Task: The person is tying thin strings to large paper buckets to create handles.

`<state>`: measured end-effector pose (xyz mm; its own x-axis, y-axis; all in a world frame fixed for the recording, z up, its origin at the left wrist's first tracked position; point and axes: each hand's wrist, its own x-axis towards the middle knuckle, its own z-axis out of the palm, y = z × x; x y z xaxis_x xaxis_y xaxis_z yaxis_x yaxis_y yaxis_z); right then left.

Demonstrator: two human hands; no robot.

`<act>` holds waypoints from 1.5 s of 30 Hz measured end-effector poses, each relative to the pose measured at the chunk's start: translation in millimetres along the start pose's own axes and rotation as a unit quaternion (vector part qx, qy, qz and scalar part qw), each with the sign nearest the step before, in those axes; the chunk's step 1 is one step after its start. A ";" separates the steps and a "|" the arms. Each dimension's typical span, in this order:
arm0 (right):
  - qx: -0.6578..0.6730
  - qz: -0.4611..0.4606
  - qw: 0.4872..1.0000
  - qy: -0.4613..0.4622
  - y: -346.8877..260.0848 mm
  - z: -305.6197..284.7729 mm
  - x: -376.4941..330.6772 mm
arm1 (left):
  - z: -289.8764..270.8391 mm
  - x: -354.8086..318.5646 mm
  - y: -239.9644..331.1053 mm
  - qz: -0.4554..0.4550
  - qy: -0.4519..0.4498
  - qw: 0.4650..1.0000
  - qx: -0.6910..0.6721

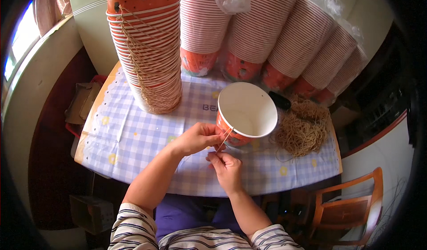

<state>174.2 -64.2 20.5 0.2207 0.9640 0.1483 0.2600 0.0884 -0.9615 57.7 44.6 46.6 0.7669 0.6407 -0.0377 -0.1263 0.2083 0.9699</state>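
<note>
A red paper bucket (247, 105) with a white inside stands on the table in front of me, its opening tilted toward my view. A thin tan string (227, 136) runs from the near side of its rim down between my hands. My left hand (199, 139) is closed by the bucket's near left wall, thumb and forefinger pinched at the string. Lower and a little to the right, my right hand (227, 169) is closed on the string's lower part. The fingertips of both hands are partly hidden.
At the left rises a tall stack of buckets (149, 59) with tan strings hanging down its side. Plastic-wrapped bucket stacks (262, 28) line the back. A tangled string pile (302, 132) and a black object (279, 100) lie right of the bucket. A wooden chair (347, 205) stands lower right.
</note>
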 end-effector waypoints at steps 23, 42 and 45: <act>0.017 -0.015 0.999 0.047 9.9 -4.9 5.1 | 2.7 0.4 0.7 -0.009 -0.004 0.999 -0.048; -0.084 -0.204 0.965 0.138 2.6 -5.2 5.9 | 4.0 0.8 1.2 -0.002 0.000 0.998 -0.056; -0.089 -0.208 0.965 0.129 1.7 -6.6 7.7 | 3.8 0.4 1.1 0.000 0.000 0.998 -0.060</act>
<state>182.5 -58.3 21.5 0.2835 0.7573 0.5883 0.5290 0.3883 -0.7546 60.3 42.3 48.6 0.7665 0.6411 -0.0383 -0.2006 0.2957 0.9340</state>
